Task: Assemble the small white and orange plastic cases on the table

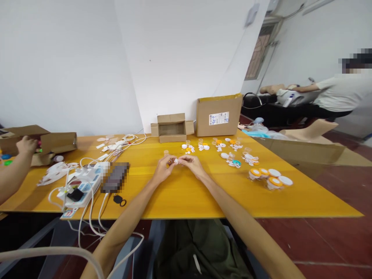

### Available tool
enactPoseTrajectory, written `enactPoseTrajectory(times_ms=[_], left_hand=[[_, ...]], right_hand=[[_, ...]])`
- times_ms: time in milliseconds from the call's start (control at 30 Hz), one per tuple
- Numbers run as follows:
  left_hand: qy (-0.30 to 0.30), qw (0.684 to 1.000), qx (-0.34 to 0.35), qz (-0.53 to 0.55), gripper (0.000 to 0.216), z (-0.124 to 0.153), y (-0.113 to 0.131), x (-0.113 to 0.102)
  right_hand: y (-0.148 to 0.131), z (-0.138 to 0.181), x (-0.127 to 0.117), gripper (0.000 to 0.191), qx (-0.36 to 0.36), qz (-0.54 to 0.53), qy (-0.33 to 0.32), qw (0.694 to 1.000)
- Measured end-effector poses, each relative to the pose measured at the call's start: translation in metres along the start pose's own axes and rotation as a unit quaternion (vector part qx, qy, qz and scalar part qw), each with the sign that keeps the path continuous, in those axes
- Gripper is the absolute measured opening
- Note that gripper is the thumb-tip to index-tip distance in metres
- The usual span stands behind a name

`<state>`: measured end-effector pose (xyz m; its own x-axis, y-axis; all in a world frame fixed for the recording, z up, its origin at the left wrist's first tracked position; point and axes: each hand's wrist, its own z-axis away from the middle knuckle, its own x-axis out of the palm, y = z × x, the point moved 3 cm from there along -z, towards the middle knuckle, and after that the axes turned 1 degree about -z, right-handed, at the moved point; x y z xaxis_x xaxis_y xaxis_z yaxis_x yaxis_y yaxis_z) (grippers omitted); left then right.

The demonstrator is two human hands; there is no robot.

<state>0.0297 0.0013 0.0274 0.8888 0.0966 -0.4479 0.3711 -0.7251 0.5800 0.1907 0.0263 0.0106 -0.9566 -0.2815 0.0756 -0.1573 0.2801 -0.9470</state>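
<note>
My left hand (163,167) and my right hand (191,164) meet over the middle of the yellow table (186,193). Both pinch a small white part (176,161) between their fingertips. Beyond them lie small white and orange pieces (190,148) and more scattered pieces (232,145). A cluster of small jars with orange and white lids (270,176) stands to the right of my right hand.
An open small carton (172,128) and a larger closed carton (218,114) stand at the far edge. A power strip with white cables (78,186) lies at the left. Another person's hand (26,145) reaches into a box at far left. Someone sits at the back right.
</note>
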Motion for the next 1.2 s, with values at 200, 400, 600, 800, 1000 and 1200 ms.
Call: enactPoseTrajectory(times_ms=[200, 400, 600, 800, 1000, 1200], left_hand=[[0.001, 1.000, 0.015, -0.002, 0.023, 0.000, 0.001, 0.001], [-0.029, 0.999, 0.032, -0.025, 0.022, 0.001, 0.001, 0.001], [-0.040, 0.998, 0.013, -0.042, 0.020, 0.003, -0.002, 0.002], [-0.001, 0.997, 0.003, -0.083, 0.023, 0.002, -0.008, -0.002], [0.046, 0.988, -0.033, -0.141, 0.027, 0.002, -0.018, -0.014], [0.006, 0.982, -0.097, -0.160, 0.027, 0.007, -0.037, -0.014]], right_hand=[[-0.001, 0.002, 0.001, 0.026, 0.008, 0.010, -0.009, 1.000], [-0.001, 0.004, 0.004, 0.032, 0.020, 0.000, -0.034, 0.999], [0.001, 0.002, 0.003, 0.037, 0.011, -0.007, -0.025, 1.000], [0.008, -0.002, -0.009, 0.029, -0.040, 0.089, 0.037, 0.995], [0.009, 0.000, -0.006, 0.016, -0.133, 0.285, 0.042, 0.948], [0.008, 0.001, -0.005, 0.015, -0.130, 0.303, 0.044, 0.943]])
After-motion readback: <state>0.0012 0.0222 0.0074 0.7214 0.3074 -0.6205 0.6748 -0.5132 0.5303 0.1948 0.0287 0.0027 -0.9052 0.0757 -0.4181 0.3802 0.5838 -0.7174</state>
